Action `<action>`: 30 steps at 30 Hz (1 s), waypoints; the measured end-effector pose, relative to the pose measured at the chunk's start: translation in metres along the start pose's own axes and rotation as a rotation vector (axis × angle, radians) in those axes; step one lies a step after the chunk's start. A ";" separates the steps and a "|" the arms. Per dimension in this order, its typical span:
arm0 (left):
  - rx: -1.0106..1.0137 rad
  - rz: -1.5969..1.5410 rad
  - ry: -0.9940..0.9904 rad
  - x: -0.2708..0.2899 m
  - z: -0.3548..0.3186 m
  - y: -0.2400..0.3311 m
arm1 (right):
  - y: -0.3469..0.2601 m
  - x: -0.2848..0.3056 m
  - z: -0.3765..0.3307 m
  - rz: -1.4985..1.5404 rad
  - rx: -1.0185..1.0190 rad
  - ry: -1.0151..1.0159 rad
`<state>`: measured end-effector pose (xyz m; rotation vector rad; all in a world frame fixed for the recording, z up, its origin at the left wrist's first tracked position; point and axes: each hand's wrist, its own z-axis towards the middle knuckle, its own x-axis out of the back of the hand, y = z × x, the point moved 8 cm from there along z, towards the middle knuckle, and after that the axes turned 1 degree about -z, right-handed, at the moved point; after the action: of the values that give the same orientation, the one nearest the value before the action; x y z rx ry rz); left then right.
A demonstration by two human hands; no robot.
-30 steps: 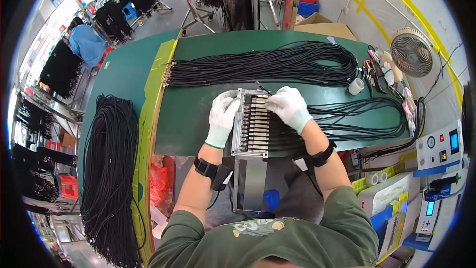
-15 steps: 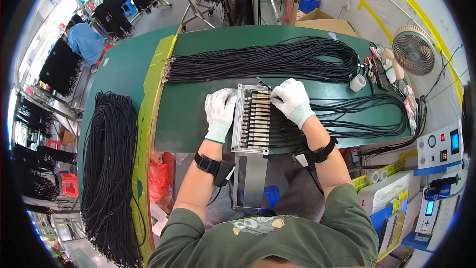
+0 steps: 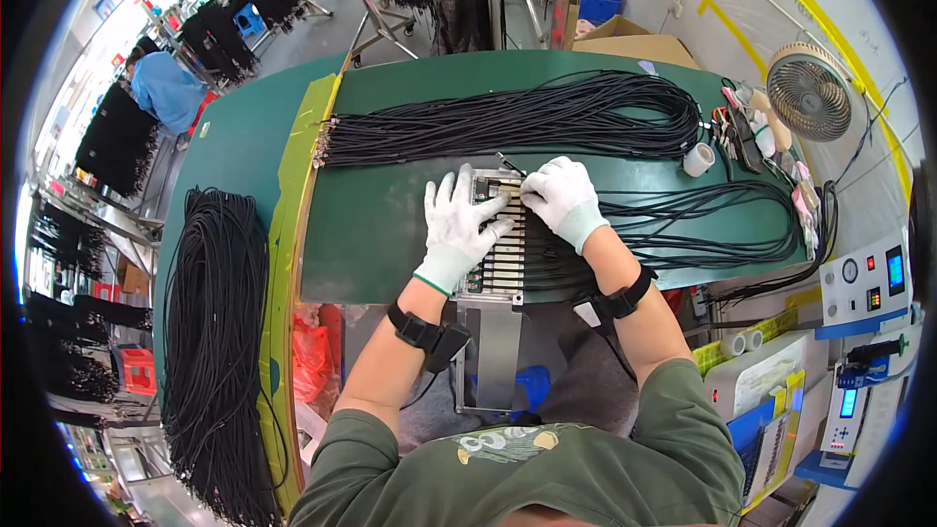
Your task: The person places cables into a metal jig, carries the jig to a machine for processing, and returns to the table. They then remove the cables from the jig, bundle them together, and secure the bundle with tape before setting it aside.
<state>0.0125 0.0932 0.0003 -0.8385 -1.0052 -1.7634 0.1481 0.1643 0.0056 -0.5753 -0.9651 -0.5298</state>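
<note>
Two white-gloved hands are at a rectangular silver metal fixture (image 3: 488,300) in the head view. Left hand (image 3: 453,226): released, fingers spread over the fixture's left side, thumb and index finger reaching across the slim light-coloured connectors (image 3: 504,264). Right hand (image 3: 566,197): fingers drawn together at the fixture's upper right; whether they grasp anything cannot be told. Fixture position: near edge of the green table (image 3: 376,234), with thin black cables (image 3: 554,271) extending rightward.
</note>
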 end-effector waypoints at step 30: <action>-0.029 -0.315 0.328 0.029 0.002 -0.008 | -0.043 0.024 0.009 0.277 0.099 0.026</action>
<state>-0.0052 0.0866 0.0235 -0.4004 -0.9281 -2.1033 0.1258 0.1352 0.0395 -0.5998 -0.8651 -0.2404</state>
